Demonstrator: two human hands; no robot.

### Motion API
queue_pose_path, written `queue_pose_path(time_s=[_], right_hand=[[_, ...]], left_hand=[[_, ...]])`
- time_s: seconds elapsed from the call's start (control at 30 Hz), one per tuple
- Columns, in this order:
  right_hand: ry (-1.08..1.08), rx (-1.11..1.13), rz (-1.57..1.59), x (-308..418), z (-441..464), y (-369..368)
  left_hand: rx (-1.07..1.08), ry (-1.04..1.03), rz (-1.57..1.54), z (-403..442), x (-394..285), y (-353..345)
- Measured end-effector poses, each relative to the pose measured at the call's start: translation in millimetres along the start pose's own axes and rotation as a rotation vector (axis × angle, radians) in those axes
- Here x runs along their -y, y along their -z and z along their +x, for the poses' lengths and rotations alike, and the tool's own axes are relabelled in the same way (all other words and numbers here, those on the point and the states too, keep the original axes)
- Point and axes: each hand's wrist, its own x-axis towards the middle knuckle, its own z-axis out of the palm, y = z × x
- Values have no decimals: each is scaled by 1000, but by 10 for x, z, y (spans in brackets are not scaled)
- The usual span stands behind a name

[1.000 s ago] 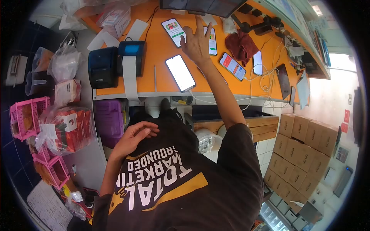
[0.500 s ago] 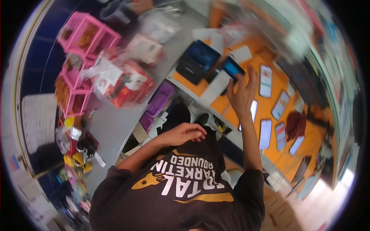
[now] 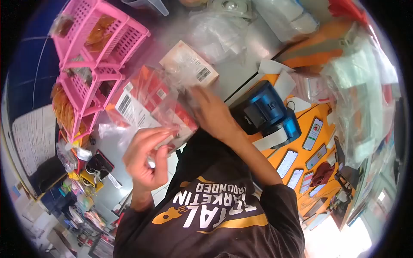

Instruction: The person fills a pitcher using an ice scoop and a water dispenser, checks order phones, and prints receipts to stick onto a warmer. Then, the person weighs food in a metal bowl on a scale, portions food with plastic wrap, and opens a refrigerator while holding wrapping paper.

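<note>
Loosely curled left fingers (image 3: 150,135) by bag (image 3: 143,98)

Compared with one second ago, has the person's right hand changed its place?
Yes: the right hand was over the smartphones, right of the EPPOS printer; now it is left of that printer, by the plastic-bagged red boxes.

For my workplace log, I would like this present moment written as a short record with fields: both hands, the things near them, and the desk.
Nearest things: red boxes wrapped in clear plastic
Left hand: fingers curled, close to the wrapped boxes; grip unclear
Right hand: motion-blurred, at their right side; contact unclear
Beside the boxes: pink plastic baskets, pale barcoded carton
Orange desk: smartphones, maroon cloth, two blue-and-black printers
</note>
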Motion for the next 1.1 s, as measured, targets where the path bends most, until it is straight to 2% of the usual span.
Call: queue_pose_path(time_s=[0.07, 0.2, 0.6, 0.67, 0.7, 0.8, 0.9, 0.93, 0.97, 1.0, 1.03, 1.1], right_hand=[[78, 114, 42, -39, 10, -132], [91, 142, 57, -58, 111, -88], [174, 248, 69, -45, 305, -85], [168, 168, 96, -61, 244, -24], [123, 169, 57, -57, 158, 48], [-274, -178, 128, -107, -428, 375], [-555, -691, -266, -323, -1338, 671], [-700, -811, -296, -396, -1660, 715], [-789, -867, -351, -458, -1950, 767], [-868, -892, -276, -545, -2185, 756], [-944, -917, -191, -607, -2373, 729], [-953, -945, -28, -622, -2568, 677]], left_hand=[[-47, -94, 96, 146, 81, 99], [-72, -145, 177, 400, 168, 163], [-45, -116, 146, 678, 308, 188], [-46, -120, 90, 684, 299, 146], [-55, -154, 80, 683, 281, 125], [55, -214, -115, 617, 205, -105], [179, -234, -342, 475, 57, -390], [305, -192, -343, 403, 8, -464], [436, -158, -339, 329, -56, -544], [480, -52, -419, 242, -151, -666], [508, -84, -448, 171, -218, -781], [663, -39, -250, 20, -348, -1042]])
